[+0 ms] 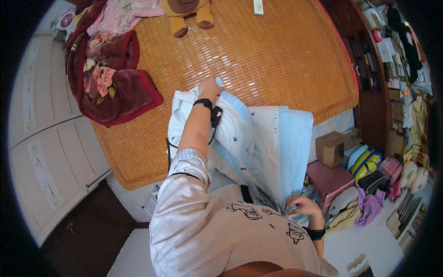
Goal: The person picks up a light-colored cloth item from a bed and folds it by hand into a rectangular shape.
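A white and light-blue cloth (263,138), printed with small dark motifs, is draped from the woven bamboo bed mat (277,59) over the bed's near edge and towards my body. My left hand (210,86) reaches far forward over the mat and grips a gathered part of the cloth near a light-blue edge; its fingers are partly hidden. Near my right side, my right hand (303,205) pinches a lower edge of the same cloth between thumb and fingers. The cloth hangs in loose folds between both hands. Each wrist wears a black strap.
A dark red floral blanket (107,86) lies on the mat's left side. A plush toy (187,14) and a small white box (258,7) are at the far side. A cardboard box (330,149), a dark red case (330,181) and bags stand at right; cream cabinets (52,138) line the left.
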Action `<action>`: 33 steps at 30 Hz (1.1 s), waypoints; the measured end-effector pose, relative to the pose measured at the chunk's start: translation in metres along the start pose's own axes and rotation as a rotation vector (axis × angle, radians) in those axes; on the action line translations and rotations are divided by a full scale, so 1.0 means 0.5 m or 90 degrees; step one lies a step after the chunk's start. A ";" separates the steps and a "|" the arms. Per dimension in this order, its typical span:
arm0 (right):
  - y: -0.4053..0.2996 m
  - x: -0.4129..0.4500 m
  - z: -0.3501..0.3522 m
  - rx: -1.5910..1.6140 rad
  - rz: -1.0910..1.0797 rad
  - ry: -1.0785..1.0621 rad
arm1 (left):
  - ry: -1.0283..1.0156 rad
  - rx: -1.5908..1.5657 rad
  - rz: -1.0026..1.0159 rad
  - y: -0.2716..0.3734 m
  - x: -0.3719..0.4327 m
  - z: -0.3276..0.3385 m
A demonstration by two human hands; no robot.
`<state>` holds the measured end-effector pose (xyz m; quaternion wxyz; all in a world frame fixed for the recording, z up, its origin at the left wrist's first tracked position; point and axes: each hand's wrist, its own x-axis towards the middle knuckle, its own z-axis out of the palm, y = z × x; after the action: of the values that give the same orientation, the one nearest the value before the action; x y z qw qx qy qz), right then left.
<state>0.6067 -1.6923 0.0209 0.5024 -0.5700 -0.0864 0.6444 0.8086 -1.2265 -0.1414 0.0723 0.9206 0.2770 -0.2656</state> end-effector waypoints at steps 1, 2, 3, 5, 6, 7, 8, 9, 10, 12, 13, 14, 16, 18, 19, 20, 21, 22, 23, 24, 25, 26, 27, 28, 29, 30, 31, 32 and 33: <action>0.021 -0.001 -0.002 0.023 0.005 0.015 | -0.014 -0.003 -0.006 -0.009 0.004 0.003; 0.043 0.002 -0.008 0.078 0.035 0.040 | -0.016 0.005 -0.004 -0.019 0.005 0.006; 0.047 -0.005 -0.003 0.088 0.034 0.040 | -0.030 0.013 0.000 -0.027 0.000 0.007; 0.047 -0.015 0.002 0.106 0.023 0.087 | -0.054 0.027 0.006 -0.047 -0.016 0.005; 0.059 -0.017 -0.005 0.108 -0.009 0.073 | -0.035 0.025 0.005 -0.049 -0.035 -0.012; 0.065 -0.023 -0.009 0.112 -0.013 0.073 | -0.033 0.030 0.006 -0.064 -0.040 -0.015; 0.068 -0.028 -0.012 0.134 0.001 0.094 | 0.002 -0.066 -0.020 -0.090 -0.042 -0.012; 0.068 -0.030 -0.013 0.153 0.013 0.110 | 0.041 -0.161 -0.050 -0.124 -0.046 -0.013; 0.057 -0.035 -0.006 0.183 -0.019 0.137 | 0.097 -0.257 0.047 -0.157 -0.059 -0.014; 0.089 -0.048 -0.001 0.245 -0.044 0.211 | 0.057 -0.488 0.054 -0.213 -0.086 -0.037; 0.110 -0.052 -0.005 0.310 -0.063 0.288 | 0.003 -0.718 0.063 -0.224 -0.112 -0.059; 0.126 -0.056 -0.012 0.349 -0.100 0.296 | 0.014 -0.787 0.049 -0.241 -0.141 -0.081; 0.114 -0.081 -0.016 0.398 -0.100 0.344 | 0.043 -0.829 0.032 -0.295 -0.212 -0.136; 0.114 -0.096 -0.027 0.451 -0.181 0.420 | 0.040 -0.850 0.059 -0.309 -0.300 -0.185; 0.111 -0.102 -0.035 0.472 -0.226 0.447 | 0.054 -0.838 0.098 -0.323 -0.348 -0.212; 0.120 -0.103 -0.054 0.480 -0.251 0.448 | 0.036 -0.729 0.078 -0.347 -0.380 -0.222; 0.130 -0.108 -0.072 0.489 -0.276 0.451 | 0.016 -0.621 0.059 -0.368 -0.410 -0.228; 0.109 -0.119 -0.080 0.470 -0.282 0.454 | 0.031 -0.610 0.050 -0.384 -0.448 -0.227; 0.088 -0.130 -0.087 0.451 -0.289 0.456 | 0.046 -0.599 0.041 -0.397 -0.491 -0.224; 0.082 -0.132 -0.096 0.454 -0.318 0.491 | 0.045 -0.571 0.011 -0.377 -0.541 -0.250; 0.073 -0.128 -0.107 0.453 -0.349 0.514 | 0.076 -0.531 -0.012 -0.416 -0.551 -0.224; 0.073 -0.135 -0.124 0.450 -0.345 0.483 | 0.138 -0.601 -0.025 -0.444 -0.571 -0.185; 0.079 -0.144 -0.139 0.447 -0.340 0.458 | 0.197 -0.670 -0.035 -0.456 -0.596 -0.154; 0.071 -0.146 -0.136 0.444 -0.345 0.454 | 0.220 -0.720 -0.064 -0.469 -0.620 -0.125; 0.057 -0.150 -0.129 0.433 -0.358 0.459 | 0.242 -0.770 -0.094 -0.483 -0.643 -0.097; 0.048 -0.151 -0.126 0.422 -0.372 0.462 | 0.306 -0.798 -0.096 -0.496 -0.665 -0.072; 0.054 -0.159 -0.136 0.415 -0.375 0.459 | 0.311 -0.803 -0.097 -0.499 -0.691 -0.057; 0.070 -0.168 -0.154 0.384 -0.360 0.413 | 0.322 -0.821 -0.158 -0.499 -0.716 -0.043; 0.071 -0.178 -0.161 0.368 -0.354 0.390 | 0.332 -0.836 -0.217 -0.498 -0.740 -0.032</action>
<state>0.6396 -1.8128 0.0275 0.7945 -0.5258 0.0984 0.2873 0.4183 -1.1884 0.0713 0.4993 0.6645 0.5272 0.1764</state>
